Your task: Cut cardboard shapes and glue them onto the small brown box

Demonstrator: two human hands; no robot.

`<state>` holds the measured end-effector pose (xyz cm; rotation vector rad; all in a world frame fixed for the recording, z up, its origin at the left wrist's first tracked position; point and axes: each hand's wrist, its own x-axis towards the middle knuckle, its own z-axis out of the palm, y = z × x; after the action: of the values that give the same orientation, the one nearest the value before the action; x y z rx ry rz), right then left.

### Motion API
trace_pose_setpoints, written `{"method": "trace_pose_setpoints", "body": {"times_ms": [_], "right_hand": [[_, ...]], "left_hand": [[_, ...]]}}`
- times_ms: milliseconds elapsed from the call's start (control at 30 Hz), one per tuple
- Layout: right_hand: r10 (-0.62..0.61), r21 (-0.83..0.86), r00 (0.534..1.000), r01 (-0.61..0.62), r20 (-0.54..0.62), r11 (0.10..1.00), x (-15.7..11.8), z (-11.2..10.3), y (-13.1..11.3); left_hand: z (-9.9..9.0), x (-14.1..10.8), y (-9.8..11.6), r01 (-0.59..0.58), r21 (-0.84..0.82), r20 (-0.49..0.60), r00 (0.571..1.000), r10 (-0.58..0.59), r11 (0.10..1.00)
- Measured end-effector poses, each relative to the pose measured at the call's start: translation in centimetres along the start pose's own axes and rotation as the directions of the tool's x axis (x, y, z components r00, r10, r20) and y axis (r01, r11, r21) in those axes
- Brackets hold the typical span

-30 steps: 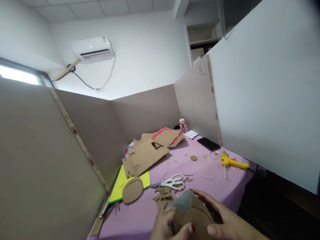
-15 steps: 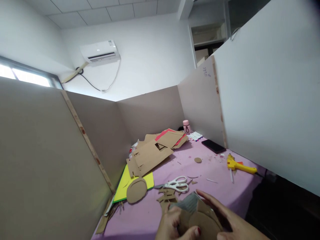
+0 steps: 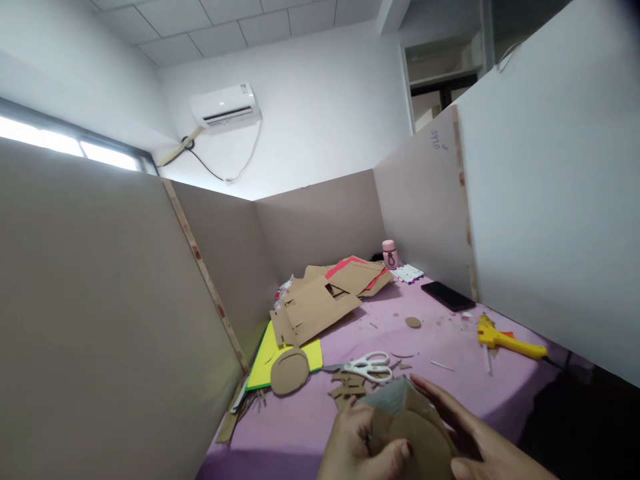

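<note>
Both hands hold a cardboard piece (image 3: pixel 423 437) with rounded layers and a grey-green part at its upper left, low in the view. My left hand (image 3: pixel 357 443) grips its left side, the thumb with a red nail lying on the front. Around its right edge curves my right hand (image 3: pixel 475 427), fingers along the top and thumb near the bottom. Just beyond the hands lie white-handled scissors (image 3: pixel 370 367) and cardboard scraps (image 3: pixel 347 387). The lower part of the held piece is cut off by the frame edge.
A rounded cardboard piece (image 3: pixel 290 373) overlaps a yellow sheet (image 3: pixel 263 360) at the left. Cardboard sheets (image 3: pixel 320 310) are piled behind. A small disc (image 3: pixel 413 322), black phone (image 3: pixel 447 296), yellow glue gun (image 3: pixel 510 340), markers (image 3: pixel 407 274) and pink bottle (image 3: pixel 390 255) lie or stand rightward. Partitions surround the table.
The camera view has turned slightly left, so the table items appear shifted right. Both hands still hold the cardboard piece in much the same way.
</note>
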<state>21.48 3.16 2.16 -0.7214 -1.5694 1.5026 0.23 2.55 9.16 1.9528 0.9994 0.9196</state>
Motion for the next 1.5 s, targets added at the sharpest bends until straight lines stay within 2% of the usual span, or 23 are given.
{"method": "trace_pose_setpoints", "body": {"times_ms": [67, 167, 333, 467, 533, 600, 667, 700, 800, 967, 1033, 1233, 1500], "right_hand": [[-0.063, -0.102, 0.996, 0.056, -0.07, 0.993, 0.1, -0.4, -0.3], [-0.164, -0.232, 0.983, 0.142, -0.078, 0.962, 0.5, -0.6, -2.3], [-0.147, -0.32, 0.989, 0.139, 0.0, 0.937, 1.0, 0.4, -5.3], [-0.138, -0.341, 0.99, 0.137, 0.021, 0.93, 1.2, 1.0, -5.4], [-0.177, -0.349, 0.984, 0.167, 0.003, 0.922, 1.3, 0.9, -5.5], [-0.204, -0.343, 0.979, 0.185, -0.019, 0.921, 1.3, 0.6, -5.8], [-0.197, -0.311, 0.98, 0.176, -0.038, 0.934, 1.3, 0.3, -6.2], [-0.188, -0.29, 0.981, 0.167, -0.047, 0.942, 1.2, 0.1, -6.4], [-0.17, -0.233, 0.984, 0.153, -0.059, 0.96, 1.1, 0.0, -6.6], [-0.185, -0.183, 0.982, 0.178, -0.022, 0.967, 1.3, 0.3, -6.6], [-0.184, -0.161, 0.983, 0.18, -0.016, 0.971, 1.4, 0.4, -6.6], [-0.182, -0.208, 0.982, 0.17, -0.04, 0.963, 1.3, 0.0, -6.3], [-0.18, -0.2, 0.983, 0.17, -0.033, 0.965, 1.1, -0.2, -6.0]], "left_hand": [[-0.2, 0.2, 0.7, 0.011, -0.001, 0.01, 1.0, -0.011, 1.0], [-0.5, 0.4, 1.3, -0.009, 0.057, 0.035, 0.999, 0.007, 0.998], [-0.8, 0.4, 1.1, -0.055, 0.107, 0.128, 0.991, 0.041, 0.993], [-0.7, 0.5, 0.6, -0.152, 0.267, 0.119, 0.985, 0.124, 0.952], [-0.6, 0.5, 0.2, -0.184, 0.274, 0.106, 0.981, 0.161, 0.944], [-0.5, 0.3, -0.5, -0.155, 0.2, -0.016, 0.987, 0.162, 0.967], [-0.4, 0.1, -1.6, -0.084, 0.03, -0.171, 0.981, 0.088, 0.996], [-0.3, 0.1, -2.1, -0.048, -0.076, -0.205, 0.978, 0.032, 0.996], [0.3, 0.2, -3.6, 0.046, -0.329, -0.151, 0.983, -0.1, 0.943], [1.5, 0.7, -4.5, -0.03, -0.588, -0.091, 0.995, -0.029, 0.808], [1.6, 0.8, -4.3, -0.029, -0.594, -0.099, 0.994, -0.037, 0.804], [1.4, 0.6, -4.1, -0.031, -0.492, -0.156, 0.986, -0.054, 0.87], [1.7, 0.5, -4.5, -0.054, -0.471, -0.185, 0.982, -0.039, 0.88]]}}
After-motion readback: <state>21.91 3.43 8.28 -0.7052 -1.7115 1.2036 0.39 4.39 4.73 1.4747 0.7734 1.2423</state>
